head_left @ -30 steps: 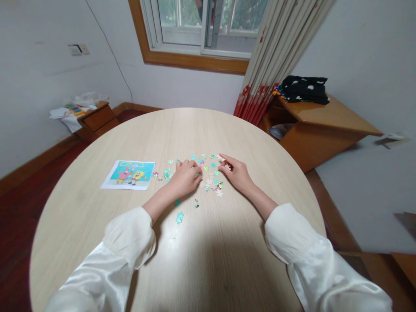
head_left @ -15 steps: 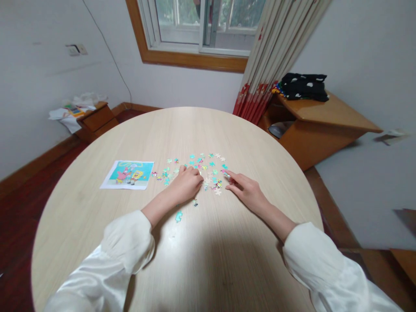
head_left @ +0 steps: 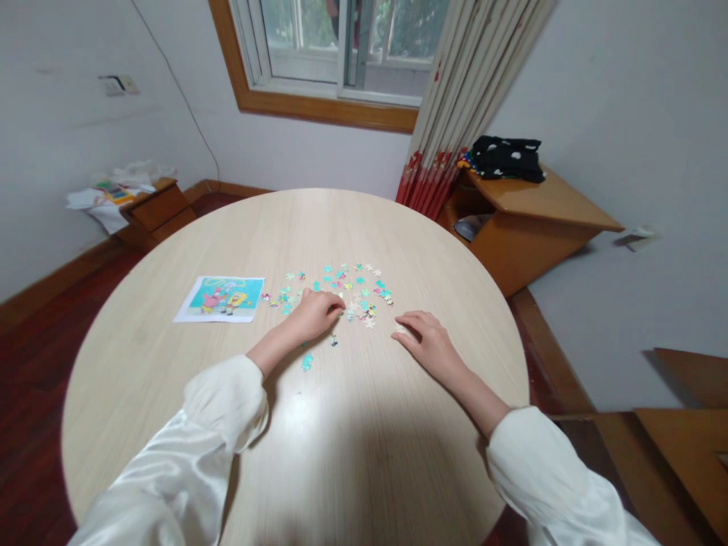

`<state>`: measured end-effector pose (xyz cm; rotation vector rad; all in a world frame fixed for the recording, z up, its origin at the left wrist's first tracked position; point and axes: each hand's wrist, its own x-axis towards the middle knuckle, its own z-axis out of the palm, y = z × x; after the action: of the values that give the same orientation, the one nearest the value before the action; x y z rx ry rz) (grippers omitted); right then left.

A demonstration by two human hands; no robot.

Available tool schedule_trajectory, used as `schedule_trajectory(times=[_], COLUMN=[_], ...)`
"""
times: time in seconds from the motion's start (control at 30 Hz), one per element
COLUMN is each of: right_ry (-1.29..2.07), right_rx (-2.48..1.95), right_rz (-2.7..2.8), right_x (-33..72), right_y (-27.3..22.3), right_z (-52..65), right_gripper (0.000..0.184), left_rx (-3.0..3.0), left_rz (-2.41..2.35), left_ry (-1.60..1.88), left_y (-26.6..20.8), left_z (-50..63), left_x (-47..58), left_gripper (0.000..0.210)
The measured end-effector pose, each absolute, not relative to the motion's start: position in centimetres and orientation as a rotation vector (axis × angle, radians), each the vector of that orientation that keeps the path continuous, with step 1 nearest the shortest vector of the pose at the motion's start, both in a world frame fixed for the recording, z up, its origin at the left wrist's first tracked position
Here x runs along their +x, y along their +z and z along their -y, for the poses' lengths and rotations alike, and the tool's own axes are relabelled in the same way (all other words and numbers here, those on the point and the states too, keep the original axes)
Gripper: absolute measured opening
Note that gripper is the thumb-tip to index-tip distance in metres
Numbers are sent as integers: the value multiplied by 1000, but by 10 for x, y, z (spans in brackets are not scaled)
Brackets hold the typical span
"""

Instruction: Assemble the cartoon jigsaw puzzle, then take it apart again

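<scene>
Small jigsaw puzzle pieces [head_left: 359, 280], teal, pink, yellow and pale, lie loosely scattered over the middle of the round table. My left hand [head_left: 318, 312] rests at the near left side of them with its fingers curled in; what they hold, if anything, is hidden. To the right of the pieces, my right hand [head_left: 426, 340] is low over the table, thumb and fingers apart. Something pale, perhaps a piece, shows between them. Nearer to me lie a teal puzzle piece [head_left: 308, 362] and a small dark-marked piece [head_left: 334, 341]. A cartoon picture sheet [head_left: 221, 299] lies flat on the left.
The round wooden table [head_left: 353, 440] fills the foreground. Behind it are a window [head_left: 341, 45] and a curtain [head_left: 449, 98]. A wooden cabinet [head_left: 546, 201] bearing a black patterned cloth [head_left: 508, 159] stands back right. A small drawer unit [head_left: 156, 212] with papers is back left.
My right hand has drawn away from the pieces, toward me and to the right. My left hand stays beside the pieces, its fingers slightly shifted. The whole view has turned a little right.
</scene>
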<state>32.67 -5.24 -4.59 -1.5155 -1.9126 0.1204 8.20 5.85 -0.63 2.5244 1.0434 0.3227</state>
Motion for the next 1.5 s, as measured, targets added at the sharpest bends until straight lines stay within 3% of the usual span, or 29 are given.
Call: schedule_trajectory(times=[0.23, 0.47, 0.87, 1.13, 1.23, 1.4, 1.5], right_ry=[23, 188, -32, -243, -155, 293, 348], right_rx=[-1451, -1519, -1487, -1467, -1468, -1446, -1452], right_rz=[2043, 1942, 2175, 2337, 2238, 2188, 2211], right_x=[324, 328, 295, 288, 284, 278, 279], right_y=[-50, -42, -43, -31, -26, -28, -28], right_z=[53, 31, 28, 27, 30, 29, 21], right_gripper=[23, 22, 15, 26, 24, 21, 25], left_rx=[2659, 2806, 2778, 2764, 2749, 2733, 2724], left_rz=[-1065, -868, -1020, -1079, -1085, -1072, -1073], left_ry=[336, 249, 321, 284, 315, 370, 396], left_y=[5, -1, -9, -20, -24, -24, -24], left_z=[-40, 22, 50, 57, 59, 60, 60], left_x=[75, 52, 51, 47, 48, 47, 47], left_gripper=[24, 28, 34, 41, 41, 39, 37])
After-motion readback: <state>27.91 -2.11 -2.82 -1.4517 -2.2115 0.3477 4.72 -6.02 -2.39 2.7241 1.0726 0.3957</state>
